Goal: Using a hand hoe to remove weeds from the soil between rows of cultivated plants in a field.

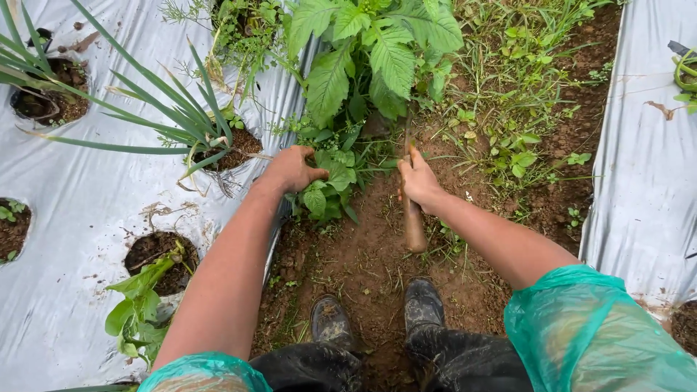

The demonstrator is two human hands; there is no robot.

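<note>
My left hand (292,168) is closed around a clump of low green weeds (328,185) at the edge of the plastic sheet. In my right hand (419,180) I grip a wooden-handled tool (414,225); its handle end points back toward me and its working end is hidden among the stems of a tall broad-leaved weed (370,58) ahead. Both forearms reach forward from green plastic sleeves (581,327). My two muddy black boots (330,323) stand on the brown soil path (363,261).
White plastic mulch (72,218) covers the bed at left, with round holes holding onion-like plants (196,131) and a leafy seedling (138,305). Another white sheet (646,181) lies at right. Grass and small weeds (515,109) grow along the path.
</note>
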